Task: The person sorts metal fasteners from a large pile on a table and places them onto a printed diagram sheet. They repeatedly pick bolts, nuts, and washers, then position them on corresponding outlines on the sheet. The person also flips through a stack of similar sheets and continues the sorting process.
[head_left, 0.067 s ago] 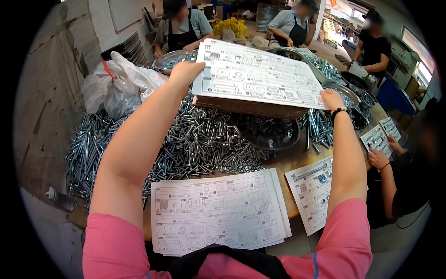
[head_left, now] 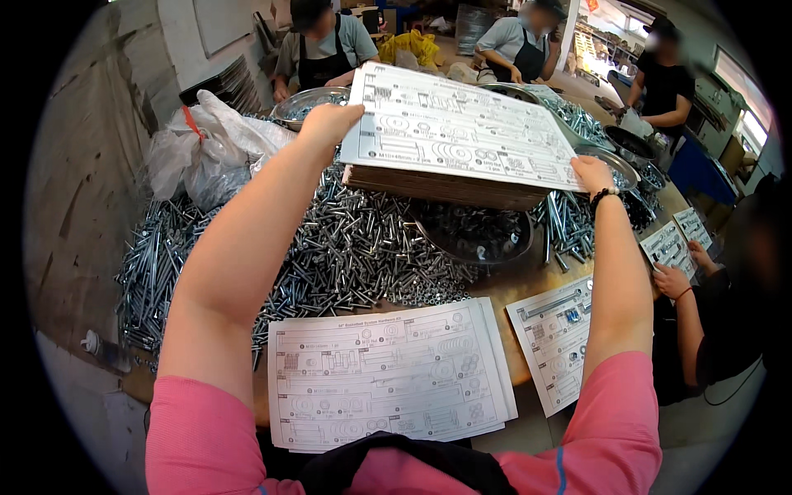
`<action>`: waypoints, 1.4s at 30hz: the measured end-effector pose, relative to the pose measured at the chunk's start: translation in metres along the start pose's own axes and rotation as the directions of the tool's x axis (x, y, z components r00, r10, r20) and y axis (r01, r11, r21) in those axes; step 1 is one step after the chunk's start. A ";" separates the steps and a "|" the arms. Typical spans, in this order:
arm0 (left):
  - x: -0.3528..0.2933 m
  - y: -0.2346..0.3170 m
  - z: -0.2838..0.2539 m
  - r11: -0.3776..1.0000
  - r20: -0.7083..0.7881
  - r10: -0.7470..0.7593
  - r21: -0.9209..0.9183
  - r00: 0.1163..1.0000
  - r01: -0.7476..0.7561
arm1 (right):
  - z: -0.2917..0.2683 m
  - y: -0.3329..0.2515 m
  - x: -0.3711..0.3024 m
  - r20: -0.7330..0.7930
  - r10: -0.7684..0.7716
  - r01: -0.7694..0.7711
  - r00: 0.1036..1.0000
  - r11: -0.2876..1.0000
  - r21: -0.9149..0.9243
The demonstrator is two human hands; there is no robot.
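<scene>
My left hand (head_left: pixel 332 124) is closed on the left edge of a white printed sheet (head_left: pixel 462 128) showing hardware drawings. The right hand (head_left: pixel 593 173), with a dark bead bracelet on its wrist, grips the same sheet at its right edge. Both arms reach far forward, holding the sheet over a thick brown stack of cardboard (head_left: pixel 445 188); whether it touches the stack I cannot tell. Closer to me, a pile of similar printed sheets (head_left: pixel 388 375) lies at the table's near edge. Another printed sheet (head_left: pixel 549 346) with small hardware pieces on it is partly covered by my right forearm.
Loose bolts (head_left: pixel 346 247) are heaped across the table, with nuts (head_left: pixel 429 293) at their near side. A dark tray of black parts (head_left: pixel 474 235) sits below the stack. Plastic bags (head_left: pixel 206 157) lie at left. Co-workers stand across the table; another person's hand (head_left: pixel 672 282) holds cards at right.
The held sheet has shifted slightly, its far edge a little higher. My right hand has moved a touch to the right; both hands keep their grip.
</scene>
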State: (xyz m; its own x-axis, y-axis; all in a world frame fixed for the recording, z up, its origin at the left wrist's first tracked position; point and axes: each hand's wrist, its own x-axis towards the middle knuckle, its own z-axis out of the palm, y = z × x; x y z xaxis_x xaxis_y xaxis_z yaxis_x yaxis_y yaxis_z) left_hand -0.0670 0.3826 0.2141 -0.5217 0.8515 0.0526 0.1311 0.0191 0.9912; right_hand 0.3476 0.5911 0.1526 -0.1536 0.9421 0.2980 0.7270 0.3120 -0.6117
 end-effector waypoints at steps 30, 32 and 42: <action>-0.330 -0.146 -0.151 0.982 -0.160 0.160 -0.075 0.974 -0.174 | 0.054 -0.021 -0.340 0.204 -0.133 -0.031 0.970 0.765 0.644; -0.328 -0.147 -0.153 0.968 -0.175 0.146 -0.177 0.974 -0.177 | 0.057 -0.025 -0.342 0.166 -0.222 -0.033 0.961 0.504 0.863; -0.306 -0.195 -0.137 0.972 -0.041 0.088 0.223 0.995 -0.077 | 0.084 -0.008 -0.328 0.094 -0.198 0.051 0.976 0.621 0.782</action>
State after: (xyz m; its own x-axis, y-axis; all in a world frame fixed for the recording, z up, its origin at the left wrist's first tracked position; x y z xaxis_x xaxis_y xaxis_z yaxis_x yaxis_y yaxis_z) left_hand -0.0487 0.0467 0.0216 -0.5424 0.8276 0.1446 0.3557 0.0703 0.9319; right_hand 0.3356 0.2899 -0.0020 -0.3566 0.8690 0.3431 -0.0795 0.3378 -0.9379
